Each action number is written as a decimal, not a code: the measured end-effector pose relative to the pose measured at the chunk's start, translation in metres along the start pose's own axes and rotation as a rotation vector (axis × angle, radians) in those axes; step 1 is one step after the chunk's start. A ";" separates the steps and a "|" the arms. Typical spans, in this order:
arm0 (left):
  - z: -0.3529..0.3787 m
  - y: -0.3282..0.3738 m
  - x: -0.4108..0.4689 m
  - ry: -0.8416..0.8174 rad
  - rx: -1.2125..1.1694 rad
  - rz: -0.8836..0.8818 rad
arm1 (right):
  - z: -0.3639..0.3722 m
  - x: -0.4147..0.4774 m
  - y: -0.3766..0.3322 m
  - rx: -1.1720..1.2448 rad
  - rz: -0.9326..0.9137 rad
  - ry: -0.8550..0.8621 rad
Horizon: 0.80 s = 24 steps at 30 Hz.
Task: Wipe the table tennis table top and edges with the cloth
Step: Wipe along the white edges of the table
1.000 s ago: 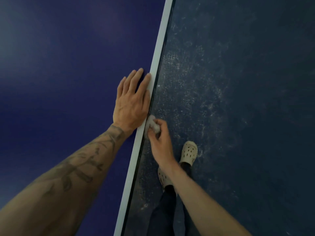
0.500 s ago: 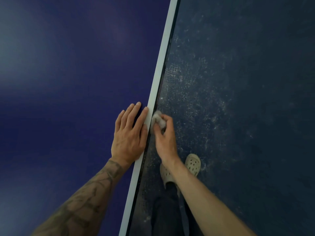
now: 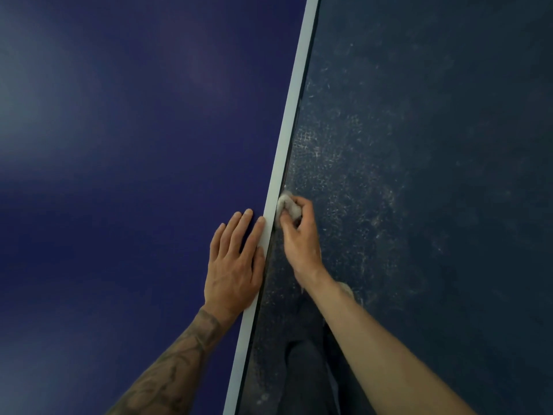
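Note:
The blue table tennis table top fills the left half of the view, and its white edge line runs diagonally from bottom centre to the top. My left hand lies flat on the top with straight fingers, the index finger on the white line. Just off the table, my right hand grips a small crumpled white cloth and holds it against the table's side edge, slightly ahead of the left hand's fingertips.
To the right of the edge lies a dark blue floor with white scuff marks. My dark trouser leg and part of a pale shoe show below my right forearm.
My right hand with the cloth has slid forward along the side edge, from behind the left hand's wrist to ahead of its fingertips. The left hand has stayed flat on the top.

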<state>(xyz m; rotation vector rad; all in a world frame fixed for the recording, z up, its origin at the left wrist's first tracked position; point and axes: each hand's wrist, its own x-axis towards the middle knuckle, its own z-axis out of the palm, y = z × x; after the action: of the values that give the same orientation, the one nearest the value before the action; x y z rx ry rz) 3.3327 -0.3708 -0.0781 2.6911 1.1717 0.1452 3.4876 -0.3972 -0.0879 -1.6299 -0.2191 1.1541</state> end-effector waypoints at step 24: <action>-0.011 0.007 0.325 0.075 -0.039 0.009 | -0.007 0.141 -0.101 -0.003 -0.041 0.070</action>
<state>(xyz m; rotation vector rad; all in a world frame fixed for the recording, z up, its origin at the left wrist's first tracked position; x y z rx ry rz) 3.5574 -0.1359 -0.0630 2.6788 1.1651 0.2694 3.6044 -0.2695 -0.0846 -1.6582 -0.2088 1.0646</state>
